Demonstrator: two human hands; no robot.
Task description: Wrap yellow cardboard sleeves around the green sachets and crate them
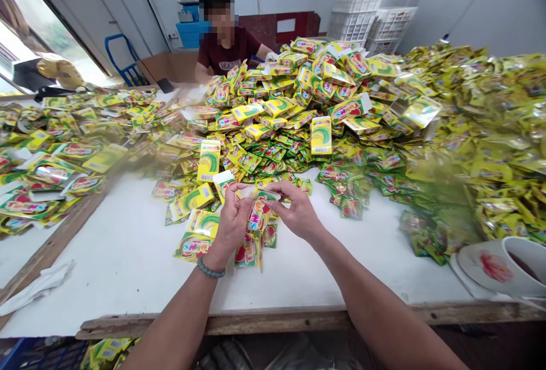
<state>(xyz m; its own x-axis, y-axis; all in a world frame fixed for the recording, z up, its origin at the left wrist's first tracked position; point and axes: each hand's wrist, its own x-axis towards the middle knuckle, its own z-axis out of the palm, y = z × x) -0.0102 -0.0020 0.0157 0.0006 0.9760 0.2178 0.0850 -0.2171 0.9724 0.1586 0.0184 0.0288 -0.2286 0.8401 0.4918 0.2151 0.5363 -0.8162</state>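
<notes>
Between my two hands is a small yellow-green candy box [257, 216] with colourful lettering, its white flaps at the top. My left hand [234, 219], with a beaded bracelet at the wrist, grips the box's left side, thumb across the front. My right hand [296, 210] pinches the upper right edge by the flap. Below it on the white table lie another box [247, 253] and a green sachet [270, 235]. Beside my left hand rest flattened yellow boxes [197, 239]. Whether anything sits inside the held box is hidden.
A tall heap of yellow boxes [277, 107] and green sachets [273, 151] rises ahead. More packets [503, 131] pile up at right, near a flowered mug [499, 267]. Wooden strips [55, 245] edge the table [128, 279]. Across it sits a person [228, 54].
</notes>
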